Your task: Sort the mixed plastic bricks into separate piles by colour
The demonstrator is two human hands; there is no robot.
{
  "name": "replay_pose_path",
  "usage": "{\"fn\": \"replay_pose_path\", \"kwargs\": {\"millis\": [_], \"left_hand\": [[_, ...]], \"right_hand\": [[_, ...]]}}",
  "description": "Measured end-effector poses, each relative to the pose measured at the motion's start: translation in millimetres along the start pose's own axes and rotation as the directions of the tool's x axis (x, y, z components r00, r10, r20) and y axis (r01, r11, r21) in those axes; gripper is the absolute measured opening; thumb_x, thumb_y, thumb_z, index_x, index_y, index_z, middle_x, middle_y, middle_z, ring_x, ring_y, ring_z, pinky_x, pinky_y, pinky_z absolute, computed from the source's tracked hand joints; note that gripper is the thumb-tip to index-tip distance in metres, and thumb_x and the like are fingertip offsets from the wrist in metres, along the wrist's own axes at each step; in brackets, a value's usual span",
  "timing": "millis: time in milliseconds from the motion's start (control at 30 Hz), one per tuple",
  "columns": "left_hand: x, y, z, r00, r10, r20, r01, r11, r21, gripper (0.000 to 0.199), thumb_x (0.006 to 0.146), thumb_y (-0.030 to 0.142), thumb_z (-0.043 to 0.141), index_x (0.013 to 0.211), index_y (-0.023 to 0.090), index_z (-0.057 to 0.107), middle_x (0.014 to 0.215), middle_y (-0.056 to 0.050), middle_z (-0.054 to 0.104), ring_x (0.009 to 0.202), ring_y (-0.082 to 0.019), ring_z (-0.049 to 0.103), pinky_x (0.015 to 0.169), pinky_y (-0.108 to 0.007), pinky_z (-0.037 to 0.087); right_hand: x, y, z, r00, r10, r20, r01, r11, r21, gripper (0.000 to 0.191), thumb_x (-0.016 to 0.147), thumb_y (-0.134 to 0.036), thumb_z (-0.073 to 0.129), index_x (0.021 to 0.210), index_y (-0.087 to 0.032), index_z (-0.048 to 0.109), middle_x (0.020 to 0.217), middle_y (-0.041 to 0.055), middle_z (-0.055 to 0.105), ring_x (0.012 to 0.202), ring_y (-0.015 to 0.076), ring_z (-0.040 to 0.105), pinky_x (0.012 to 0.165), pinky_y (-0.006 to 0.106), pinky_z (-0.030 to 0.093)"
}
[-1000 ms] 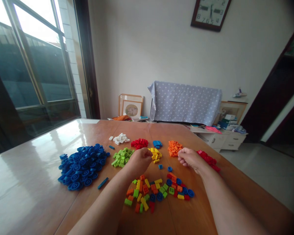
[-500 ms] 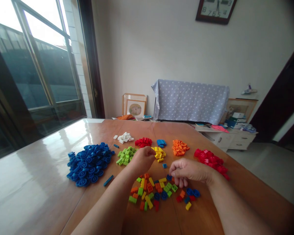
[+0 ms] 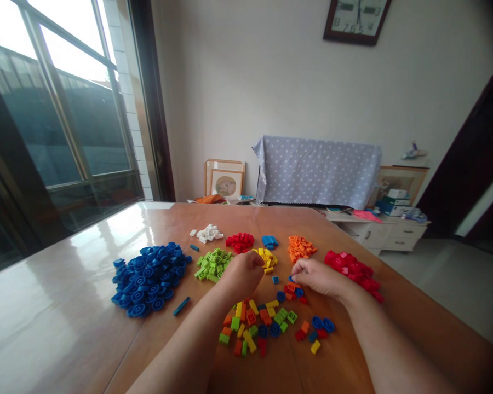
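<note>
With my left hand (image 3: 245,272) by the yellow bricks (image 3: 268,256) and right hand (image 3: 314,275) to their right, fingers curled, grip unclear, I should nudge the blue piece (image 3: 291,279) gently.

The wall clock (image 3: 356,21) bears the numerals 3, 4, 5, 6, 7 and 8.

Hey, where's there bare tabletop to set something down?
The widest bare stretch of table lies left of the big blue pile; another patch lies on that pile's near side, left of the left forearm. Right of that forearm it's crowded: mixed bricks lie scattered, with the yellow pile beyond them.
</note>
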State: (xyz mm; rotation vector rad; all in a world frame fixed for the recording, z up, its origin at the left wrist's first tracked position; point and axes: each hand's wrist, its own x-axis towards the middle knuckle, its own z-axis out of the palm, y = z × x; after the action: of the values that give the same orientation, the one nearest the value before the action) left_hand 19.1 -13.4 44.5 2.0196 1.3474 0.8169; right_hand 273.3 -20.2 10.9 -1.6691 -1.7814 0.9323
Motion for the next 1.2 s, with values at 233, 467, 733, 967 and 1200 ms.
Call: {"fn": "replay_pose_path", "kwargs": {"millis": [233, 467, 733, 967, 1200], "left_hand": [[0, -6, 12.5, 0.998, 0.066, 0.013, -0.066, 0.998, 0.013, 0.018, 0.074, 0.016, 0.054, 0.081, 0.017, 0.07, 0.072, -0.002, 0.065, 0.065, -0.014, 0.052, 0.057, -0.022, 0.032], [-4, 2, 14.0, 0.996, 0.075, 0.041, -0.072, 0.996, -0.053, 0.019, 0.081, 0.029, 0.057, 0.086, 0.017, 0.071, 0.074, -0.002, 0.066, 0.068, -0.014, 0.053, 0.057, -0.022, 0.033], [-1, -7, 24.5, 0.997, 0.075, 0.024, -0.068, 0.97, -0.233, 0.024, 0.081, 0.036, 0.062, 0.086, 0.014, 0.07, 0.074, -0.001, 0.064, 0.067, -0.012, 0.051, 0.057, -0.022, 0.035], [-4, -9, 18.7, 0.967, 0.205, -0.152, -0.22, 0.972, -0.088, 0.017, 0.088, 0.031, 0.056, 0.091, 0.019, 0.066, 0.084, -0.003, 0.069, 0.077, -0.016, 0.06, 0.068, -0.025, 0.042], [-13, -12, 14.2, 0.887, 0.32, -0.332, -0.281, 0.946, 0.162, 0.017, 0.091, 0.031, 0.054, 0.098, 0.022, 0.066, 0.099, -0.009, 0.068, 0.095, -0.022, 0.06, 0.087, -0.034, 0.044]], "right_hand": [[15, 15, 10, 0.997, -0.068, -0.028, 0.067, 0.998, -0.014, 0.01, 0.071, -0.024, 0.067, 0.077, -0.018, 0.063, 0.067, -0.0025, 0.059, 0.064, 0.0132, 0.051, 0.055, 0.022, 0.035], [10, -12, 20, 0.97, -0.199, -0.138, 0.22, 0.962, 0.164, 0.019, 0.077, -0.035, 0.067, 0.08, -0.019, 0.057, 0.069, -0.0037, 0.053, 0.064, 0.0122, 0.048, 0.058, 0.023, 0.038], [-4, -39, 40, 0.977, -0.213, -0.001, 0.197, 0.9, 0.388, 0.041, 0.077, -0.056, 0.069, 0.093, -0.02, 0.056, 0.074, -0.0007, 0.059, 0.064, 0.014, 0.054, 0.058, 0.025, 0.044], [2, -21, 27, 0.896, -0.3, -0.326, 0.36, 0.922, 0.142, 0.037, 0.086, -0.056, 0.057, 0.093, -0.02, 0.061, 0.077, 0.0027, 0.063, 0.071, 0.0184, 0.058, 0.066, 0.029, 0.048], [-13, -32, 11, 0.585, -0.385, -0.714, 0.297, 0.921, -0.253, 0.031, 0.092, -0.049, 0.049, 0.097, -0.022, 0.063, 0.085, 0.0072, 0.071, 0.081, 0.0225, 0.065, 0.077, 0.03, 0.047]]}}
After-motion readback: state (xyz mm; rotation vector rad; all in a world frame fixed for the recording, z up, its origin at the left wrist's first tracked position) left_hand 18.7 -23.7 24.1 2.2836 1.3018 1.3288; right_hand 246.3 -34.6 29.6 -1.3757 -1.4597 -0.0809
